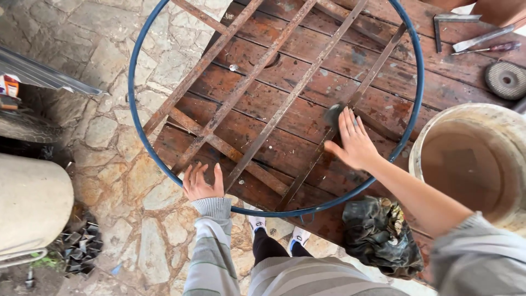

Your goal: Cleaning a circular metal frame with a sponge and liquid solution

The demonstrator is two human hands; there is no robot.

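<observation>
Two hands are at work on a round metal frame (164, 33) — a blue hoop crossed by rusty flat bars — that lies on a worn wooden table (307, 98) with its left part overhanging the stone paving (137, 208). The left hand (201, 182) lies flat and spread at the near edge of the frame, fingers extended onto a rusty crossbar (230, 153) just inside the hoop, gripping nothing. The right hand (355, 143) presses a small dark pad (333, 114) against one of the long bars (378, 68) toward the right side of the hoop; the fingers are laid over the pad, holding it down rather than clenching it.

Judging from this, the step is rubbing rust off that bar. To do it well, the left hand should bear down firmly so the overhanging frame does not tip or slide, while the right keeps the pad flat and strokes along the bar's length, not across it, watching the sharp edges.

Near the right elbow sits a crumpled dark rag (378, 235) on the table's near edge, and a large pale bucket (476, 164) stands at the right. At the far right lie a grinding disc (505, 80), a screwdriver (493, 48) and a metal square (449, 19).
</observation>
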